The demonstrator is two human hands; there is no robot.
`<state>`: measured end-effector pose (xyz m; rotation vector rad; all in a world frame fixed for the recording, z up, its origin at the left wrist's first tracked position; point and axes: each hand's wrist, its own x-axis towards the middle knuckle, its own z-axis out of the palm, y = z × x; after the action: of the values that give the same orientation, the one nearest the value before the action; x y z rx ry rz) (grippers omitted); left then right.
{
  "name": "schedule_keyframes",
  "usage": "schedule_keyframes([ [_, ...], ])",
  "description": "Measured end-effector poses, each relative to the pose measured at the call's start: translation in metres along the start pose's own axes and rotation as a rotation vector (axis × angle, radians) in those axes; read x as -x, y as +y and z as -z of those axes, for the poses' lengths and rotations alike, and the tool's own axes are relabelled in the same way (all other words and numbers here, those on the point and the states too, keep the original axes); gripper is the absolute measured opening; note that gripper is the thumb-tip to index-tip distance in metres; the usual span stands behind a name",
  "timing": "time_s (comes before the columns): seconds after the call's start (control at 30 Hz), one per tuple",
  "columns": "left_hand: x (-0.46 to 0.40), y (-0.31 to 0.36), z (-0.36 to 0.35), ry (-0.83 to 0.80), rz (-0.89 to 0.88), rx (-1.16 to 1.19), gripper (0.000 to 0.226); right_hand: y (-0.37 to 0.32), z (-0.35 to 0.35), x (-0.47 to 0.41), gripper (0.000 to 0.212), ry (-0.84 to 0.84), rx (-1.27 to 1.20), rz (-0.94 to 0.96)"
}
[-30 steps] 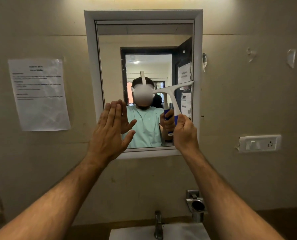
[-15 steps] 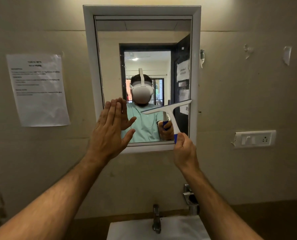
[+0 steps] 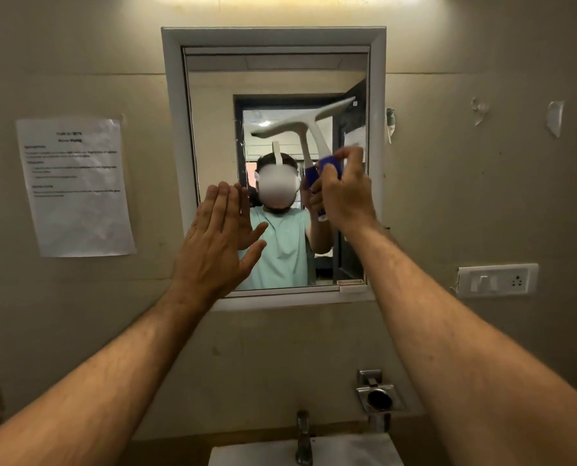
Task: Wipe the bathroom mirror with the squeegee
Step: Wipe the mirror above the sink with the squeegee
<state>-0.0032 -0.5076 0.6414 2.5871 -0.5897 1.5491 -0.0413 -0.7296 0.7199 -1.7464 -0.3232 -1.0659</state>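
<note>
A white-framed bathroom mirror (image 3: 213,95) hangs on the beige wall and reflects a person in a green shirt. My right hand (image 3: 346,193) grips the blue handle of a white squeegee (image 3: 302,124), whose blade slants up to the right across the mirror's upper right area. The squeegee looks motion-blurred. My left hand (image 3: 218,243) is held flat, fingers together and thumb out, over the mirror's lower left corner. I cannot tell whether the palm touches the glass.
A printed paper notice (image 3: 75,186) is stuck to the wall at left. A white switch and socket plate (image 3: 497,280) sits at right. Below are a chrome tap (image 3: 303,438), a white basin (image 3: 347,450) and a metal wall fitting (image 3: 378,395).
My right hand has lifted the squeegee from the mirror's lower right edge up to the upper right part. My left hand has stayed at the lower left corner.
</note>
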Motion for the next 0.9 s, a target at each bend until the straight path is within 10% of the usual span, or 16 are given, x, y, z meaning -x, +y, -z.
schedule_keyframes([
  [0.9, -0.015, -0.006, 0.012, 0.031, 0.012, -0.023, 0.091, 0.060, -0.002, 0.071, 0.019, 0.130, 0.051, -0.004],
])
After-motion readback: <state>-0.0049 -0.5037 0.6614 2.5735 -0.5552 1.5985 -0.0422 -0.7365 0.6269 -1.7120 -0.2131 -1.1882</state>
